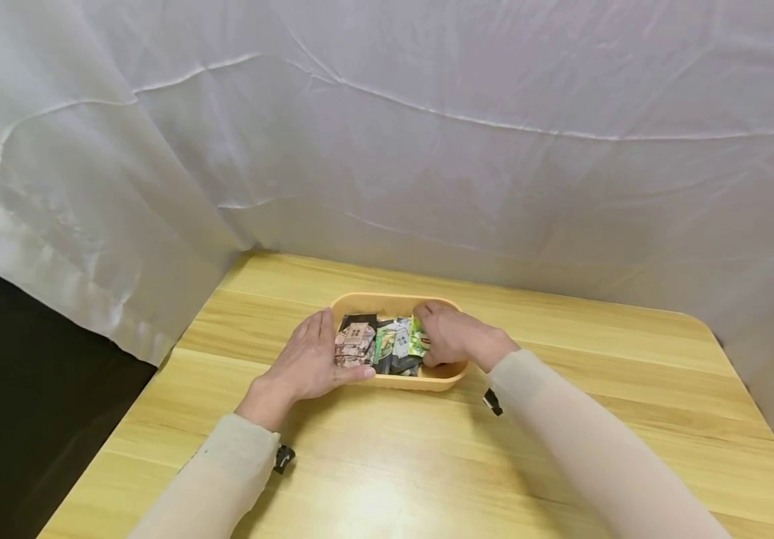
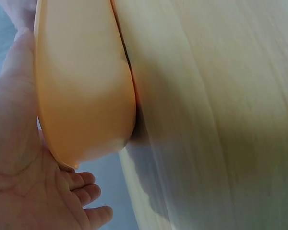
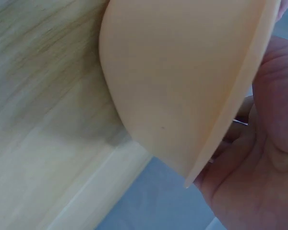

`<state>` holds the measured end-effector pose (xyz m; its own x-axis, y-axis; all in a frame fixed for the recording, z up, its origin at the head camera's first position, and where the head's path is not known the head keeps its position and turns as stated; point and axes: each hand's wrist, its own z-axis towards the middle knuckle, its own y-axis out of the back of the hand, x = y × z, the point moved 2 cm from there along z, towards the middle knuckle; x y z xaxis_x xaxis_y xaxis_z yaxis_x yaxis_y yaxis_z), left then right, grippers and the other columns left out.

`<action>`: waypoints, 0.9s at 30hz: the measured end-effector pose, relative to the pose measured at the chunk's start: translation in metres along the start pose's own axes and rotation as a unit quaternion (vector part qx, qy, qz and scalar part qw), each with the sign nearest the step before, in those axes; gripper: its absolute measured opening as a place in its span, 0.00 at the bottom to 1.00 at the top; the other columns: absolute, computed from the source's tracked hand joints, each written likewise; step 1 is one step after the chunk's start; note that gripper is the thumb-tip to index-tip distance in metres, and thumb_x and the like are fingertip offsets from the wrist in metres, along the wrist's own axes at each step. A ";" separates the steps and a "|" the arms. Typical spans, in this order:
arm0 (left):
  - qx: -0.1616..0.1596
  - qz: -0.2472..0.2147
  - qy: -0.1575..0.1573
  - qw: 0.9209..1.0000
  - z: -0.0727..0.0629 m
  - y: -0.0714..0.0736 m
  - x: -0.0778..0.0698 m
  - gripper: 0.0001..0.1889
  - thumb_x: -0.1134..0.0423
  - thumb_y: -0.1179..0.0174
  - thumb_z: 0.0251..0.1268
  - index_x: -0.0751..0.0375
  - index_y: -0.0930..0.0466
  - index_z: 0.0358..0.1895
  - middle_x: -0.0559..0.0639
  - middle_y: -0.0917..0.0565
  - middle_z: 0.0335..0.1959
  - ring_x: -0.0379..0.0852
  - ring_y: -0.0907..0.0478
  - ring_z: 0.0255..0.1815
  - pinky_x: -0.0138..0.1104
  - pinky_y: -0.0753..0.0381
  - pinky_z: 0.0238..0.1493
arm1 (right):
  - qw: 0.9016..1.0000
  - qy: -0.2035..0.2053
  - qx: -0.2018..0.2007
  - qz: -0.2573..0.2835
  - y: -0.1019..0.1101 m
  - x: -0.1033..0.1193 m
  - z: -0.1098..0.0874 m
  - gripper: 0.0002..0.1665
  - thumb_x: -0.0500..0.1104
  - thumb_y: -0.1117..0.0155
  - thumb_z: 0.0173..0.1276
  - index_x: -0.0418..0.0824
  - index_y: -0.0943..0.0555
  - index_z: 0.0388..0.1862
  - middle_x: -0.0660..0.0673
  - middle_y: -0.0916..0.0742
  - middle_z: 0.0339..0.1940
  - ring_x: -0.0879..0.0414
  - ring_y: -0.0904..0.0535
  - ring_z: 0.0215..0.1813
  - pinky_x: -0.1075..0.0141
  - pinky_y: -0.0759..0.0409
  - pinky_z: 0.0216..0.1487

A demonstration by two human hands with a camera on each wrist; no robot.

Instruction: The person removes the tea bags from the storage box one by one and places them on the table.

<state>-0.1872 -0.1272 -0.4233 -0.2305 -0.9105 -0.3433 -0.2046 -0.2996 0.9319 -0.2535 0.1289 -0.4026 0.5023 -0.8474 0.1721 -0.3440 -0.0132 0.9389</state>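
Note:
A shallow orange plastic basket [image 1: 414, 383] with rounded ends sits on the table, holding a row of small snack packets. At its left end my left hand [image 1: 308, 359] rests against the rim, fingers straight and thumb along the front edge; in the left wrist view its fingertips [image 2: 101, 216] reach past the rim. My right hand [image 1: 451, 337] reaches over the right end and grips a green-yellow packet [image 1: 418, 338] between thumb and fingers. Left of that are a dark packet with a white label [image 1: 402, 343], a green one [image 1: 384, 346] and a black-and-pink one [image 1: 356, 338].
The wooden table [image 1: 387, 457] extends around the basket, its back edge against a pale hanging curtain [image 1: 468, 165]. A dark area [image 1: 30, 397] lies beyond the table's left edge. A black strap piece [image 1: 284, 458] shows at the left wrist, another [image 1: 492, 402] at the right.

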 end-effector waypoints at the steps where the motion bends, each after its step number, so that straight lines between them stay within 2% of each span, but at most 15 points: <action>1: 0.002 -0.003 0.000 1.000 0.000 0.000 -0.001 0.75 0.13 0.49 0.55 0.73 0.67 0.84 0.70 0.61 0.86 0.65 0.61 0.88 0.52 0.59 0.88 | 1.000 0.003 -0.006 -0.002 -0.001 -0.001 -0.001 0.54 0.46 0.22 0.62 0.34 0.39 0.82 0.33 0.31 0.81 0.38 0.33 0.81 0.48 0.34 0.83; 10: 0.012 -0.017 -0.001 1.000 0.007 -0.001 -0.004 0.75 0.14 0.47 0.56 0.72 0.70 0.84 0.69 0.64 0.87 0.63 0.64 0.89 0.51 0.61 0.88 | 0.999 0.003 -0.035 -0.005 -0.004 -0.008 -0.009 0.54 0.46 0.22 0.60 0.35 0.37 0.80 0.34 0.31 0.81 0.38 0.35 0.81 0.47 0.35 0.83; 16: 0.015 -0.025 -0.007 1.000 0.009 -0.001 -0.005 0.73 0.18 0.42 0.59 0.71 0.71 0.84 0.69 0.64 0.87 0.63 0.65 0.89 0.52 0.62 0.88 | 0.999 0.003 -0.042 0.034 0.001 -0.010 -0.017 0.56 0.45 0.22 0.60 0.36 0.41 0.82 0.36 0.28 0.78 0.39 0.32 0.79 0.46 0.33 0.82; 20: 0.015 -0.028 -0.007 0.999 0.008 -0.001 -0.004 0.73 0.18 0.42 0.59 0.70 0.71 0.85 0.68 0.64 0.87 0.63 0.64 0.89 0.52 0.61 0.88 | 0.996 0.005 -0.055 0.071 0.015 -0.012 -0.026 0.59 0.44 0.22 0.61 0.35 0.44 0.84 0.35 0.29 0.79 0.39 0.32 0.79 0.45 0.35 0.83; 21: 0.014 -0.029 -0.008 0.999 0.008 -0.001 -0.003 0.73 0.18 0.42 0.59 0.71 0.70 0.85 0.69 0.63 0.87 0.64 0.63 0.88 0.53 0.60 0.88 | 0.995 0.007 -0.059 0.084 0.020 -0.012 -0.028 0.60 0.44 0.21 0.61 0.34 0.45 0.84 0.34 0.28 0.78 0.38 0.30 0.77 0.44 0.32 0.81; 23: 0.013 -0.029 -0.005 0.999 0.007 -0.001 -0.001 0.73 0.18 0.42 0.58 0.71 0.69 0.85 0.69 0.63 0.87 0.65 0.62 0.88 0.53 0.59 0.88 | 0.993 0.006 -0.063 0.096 0.031 -0.014 -0.032 0.60 0.43 0.22 0.60 0.34 0.46 0.85 0.32 0.31 0.80 0.37 0.33 0.80 0.43 0.35 0.82; 27: 0.014 -0.028 -0.002 1.000 0.005 0.001 0.004 0.73 0.17 0.43 0.58 0.72 0.69 0.85 0.69 0.63 0.87 0.67 0.61 0.88 0.54 0.58 0.87 | 0.993 0.001 -0.077 0.085 0.053 -0.024 -0.040 0.60 0.39 0.22 0.57 0.34 0.45 0.84 0.30 0.32 0.80 0.33 0.37 0.81 0.40 0.38 0.83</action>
<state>-0.1931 -0.1294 -0.4245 -0.2209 -0.8918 -0.3949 -0.2431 -0.3418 0.9078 -0.2524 0.1697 -0.3450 0.4493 -0.8293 0.3323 -0.2979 0.2116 0.9309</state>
